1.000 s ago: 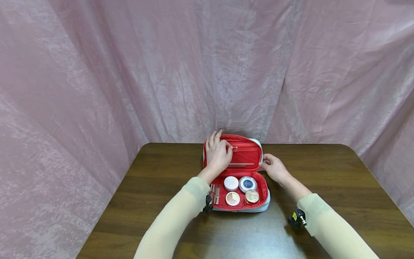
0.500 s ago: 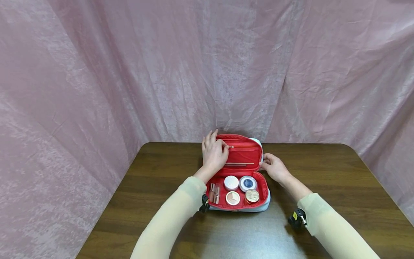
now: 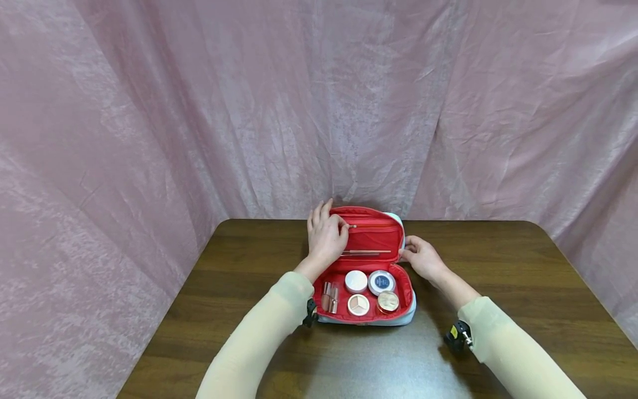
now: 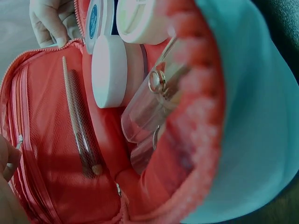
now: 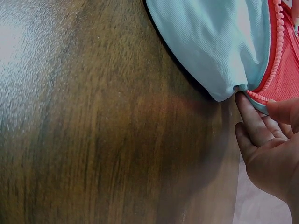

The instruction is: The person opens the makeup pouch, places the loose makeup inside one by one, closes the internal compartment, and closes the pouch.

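Note:
A light-blue cosmetic bag [image 3: 401, 320] with a red lining lies unfolded on the table, its lid leaning back. My left hand [image 3: 325, 239] pinches the small zipper pull [image 4: 19, 141] of the pocket inside the lid, near the pocket's left end. At the lid's lower right edge, my right hand [image 3: 423, 259] grips the rim between thumb and fingers; the right wrist view shows the thumb [image 5: 280, 111] on the red side. Two slim pencil-like sticks [image 4: 77, 109] sit behind the mesh of the lid pocket, their left ends partly hidden by my left hand in the head view.
In the bag's base are a white-lidded jar [image 3: 356, 281], a round case with a dark blue label [image 3: 382, 282], a three-colour pan [image 3: 358, 305], a gold-rimmed jar [image 3: 387, 302] and two clear tubes [image 3: 334, 299]. A pink curtain [image 3: 279, 111] hangs behind the wooden table [image 3: 249, 260].
My left hand has slid left along the lid pocket, drawing the zipper pull with it and uncovering more of the sticks and tubes. The right hand has stayed at the lid's edge.

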A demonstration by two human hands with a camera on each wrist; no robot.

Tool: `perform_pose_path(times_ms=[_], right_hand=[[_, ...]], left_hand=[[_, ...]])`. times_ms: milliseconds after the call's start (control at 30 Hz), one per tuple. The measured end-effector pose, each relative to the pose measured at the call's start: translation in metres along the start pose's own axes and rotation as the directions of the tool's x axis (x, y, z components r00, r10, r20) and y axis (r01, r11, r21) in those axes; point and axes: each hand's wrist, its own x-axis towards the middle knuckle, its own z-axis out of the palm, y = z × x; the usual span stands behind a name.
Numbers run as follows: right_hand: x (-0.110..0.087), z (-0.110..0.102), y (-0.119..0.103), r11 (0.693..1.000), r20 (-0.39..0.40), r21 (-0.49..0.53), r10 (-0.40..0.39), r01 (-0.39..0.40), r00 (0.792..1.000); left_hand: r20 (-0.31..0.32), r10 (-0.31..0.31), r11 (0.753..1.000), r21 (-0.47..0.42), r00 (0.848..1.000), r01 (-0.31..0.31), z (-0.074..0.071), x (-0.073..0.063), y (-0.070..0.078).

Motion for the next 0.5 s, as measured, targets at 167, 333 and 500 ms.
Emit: perform_pose_path(times_ms=[167, 333, 500], right_hand=[[0.0, 0.0, 0.001, 1.0, 0.004, 0.001, -0.009, 0.009, 1.0], [0.002, 0.001, 0.003, 1.0, 0.0, -0.006, -0.002, 0.002, 1.0], [0.002, 0.001, 0.003, 1.0, -0.001, -0.025, 0.014, -0.014, 1.0]], left_hand=[[-0.009, -0.014, 1.0, -0.009, 1.0, 0.014, -0.001, -0.001, -0.008], [-0.008, -0.02, 1.0, -0.014, 1.0, 0.02, -0.002, -0.001, -0.015], [-0.017, -0.024, 1.0, -0.006, 1.0, 0.024, -0.003, -0.003, -0.021]])
